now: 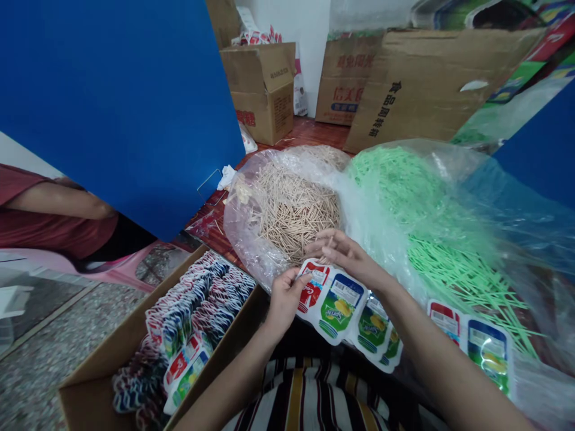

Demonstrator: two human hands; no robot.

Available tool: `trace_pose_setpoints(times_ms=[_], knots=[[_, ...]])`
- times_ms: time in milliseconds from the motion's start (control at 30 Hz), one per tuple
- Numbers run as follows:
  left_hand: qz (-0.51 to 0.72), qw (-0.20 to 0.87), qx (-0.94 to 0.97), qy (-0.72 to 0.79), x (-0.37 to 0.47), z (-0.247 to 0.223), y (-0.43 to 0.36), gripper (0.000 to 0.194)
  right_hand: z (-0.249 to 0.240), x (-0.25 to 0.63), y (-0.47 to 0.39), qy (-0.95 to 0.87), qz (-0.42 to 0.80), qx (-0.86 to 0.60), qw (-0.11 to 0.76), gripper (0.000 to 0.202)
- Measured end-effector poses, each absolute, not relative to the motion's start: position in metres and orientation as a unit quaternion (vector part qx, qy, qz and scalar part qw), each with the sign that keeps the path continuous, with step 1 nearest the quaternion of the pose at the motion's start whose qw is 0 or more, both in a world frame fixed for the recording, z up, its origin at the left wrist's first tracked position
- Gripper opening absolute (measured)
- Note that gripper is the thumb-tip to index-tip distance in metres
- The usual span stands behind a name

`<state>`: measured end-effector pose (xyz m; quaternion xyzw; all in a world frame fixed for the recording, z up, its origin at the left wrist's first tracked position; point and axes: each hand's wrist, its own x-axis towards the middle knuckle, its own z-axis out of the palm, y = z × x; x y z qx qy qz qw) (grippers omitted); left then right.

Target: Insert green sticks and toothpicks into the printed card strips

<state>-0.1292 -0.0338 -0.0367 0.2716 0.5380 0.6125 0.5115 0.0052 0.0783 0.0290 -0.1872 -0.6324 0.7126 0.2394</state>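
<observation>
My left hand (286, 299) pinches the left edge of a strip of joined packets (340, 306) with red and green Sprite labels. The strip hangs to the right, across my lap. My right hand (342, 254) is just above the packets, its curled fingers holding a small wooden stick (331, 243). It reaches over the near edge of a clear plastic bag full of short wooden sticks (299, 218). Right of that bag lies a heap of green plastic sticks (462, 275) in clear plastic. More joined packets (487, 347) lie beyond my right forearm.
An open carton (90, 371) at the lower left holds many stacked packets (197, 305). Cardboard boxes (269, 90) stand at the back. A blue panel (121, 102) fills the upper left. Beside it, a person's arm (58, 200) shows over a pink chair (121, 272).
</observation>
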Motion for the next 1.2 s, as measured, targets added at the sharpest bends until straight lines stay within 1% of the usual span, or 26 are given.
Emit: trace_pose_setpoints(times_ms=[67,167,200,300,400,467,533,600,700,767,933,1067,1133,1200], knots=[[0.618,0.531,0.253,0.522,-0.128,-0.035,-0.034,0.024,0.030,0.006,0.077,-0.646,0.702,-0.194,0.229,0.030],[0.622,0.548,0.240,0.506,-0.127,-0.033,-0.034,0.026,0.034,0.009,0.076,-0.728,0.639,-0.193,0.154,0.035],[0.622,0.551,0.237,0.503,-0.128,-0.033,-0.034,0.027,0.036,0.011,0.076,-0.743,0.624,-0.191,0.148,0.038],[0.624,0.560,0.229,0.495,-0.129,-0.032,-0.035,0.028,0.041,0.018,0.075,-0.752,0.597,-0.205,0.191,0.042],[0.628,0.566,0.224,0.485,-0.129,-0.031,-0.035,0.028,0.042,0.025,0.069,-0.795,0.532,-0.218,0.193,0.042],[0.632,0.571,0.216,0.477,-0.129,-0.030,-0.035,0.029,0.039,0.029,0.063,-0.816,0.491,-0.230,0.201,0.049],[0.635,0.576,0.209,0.470,-0.127,-0.029,-0.035,0.029,0.035,0.034,0.057,-0.818,0.465,-0.244,0.237,0.055],[0.632,0.582,0.208,0.467,-0.126,-0.028,-0.035,0.029,0.031,0.038,0.052,-0.834,0.430,-0.238,0.251,0.051],[0.621,0.586,0.219,0.473,-0.121,-0.027,-0.037,0.030,0.027,0.043,0.045,-0.873,0.372,-0.215,0.230,0.044],[0.613,0.583,0.228,0.482,-0.117,-0.028,-0.038,0.029,0.024,0.045,0.042,-0.877,0.365,-0.217,0.224,0.040],[0.604,0.582,0.227,0.496,-0.106,-0.026,-0.043,0.029,0.020,0.053,0.037,-0.866,0.402,-0.231,0.184,0.024],[0.565,0.620,0.257,0.479,-0.104,-0.016,-0.045,0.032,0.027,0.063,0.039,-0.842,0.418,-0.277,0.198,0.028],[0.531,0.633,0.296,0.480,-0.104,-0.012,-0.046,0.030,0.031,0.068,0.039,-0.835,0.422,-0.288,0.204,0.030],[0.512,0.630,0.324,0.486,-0.104,-0.010,-0.046,0.026,0.033,0.070,0.038,-0.839,0.423,-0.279,0.198,0.027]])
